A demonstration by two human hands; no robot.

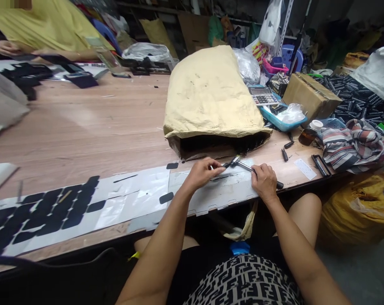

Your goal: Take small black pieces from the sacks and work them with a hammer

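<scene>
My right hand [264,182] is closed around the handle of a small hammer [244,165], whose metal head lies just right of my left fingertips. Between the thumb and fingers of my left hand [206,171] is a small black part [225,165], pinched close to the hammer head; its exact kind is too small to make out. Both hands are over a pale sheet [207,197] at the table's front edge. Right behind them, a large cream paper sack [207,93] lies on its side, its dark open mouth facing me.
Black rounded pads [61,203] lie in rows on a white strip to the left. At right are a calculator [263,96], a blue basket [282,120], a cardboard box [311,95], a brown bottle [309,133] and a striped cloth [354,144]. Across the table sits a person in yellow [52,29].
</scene>
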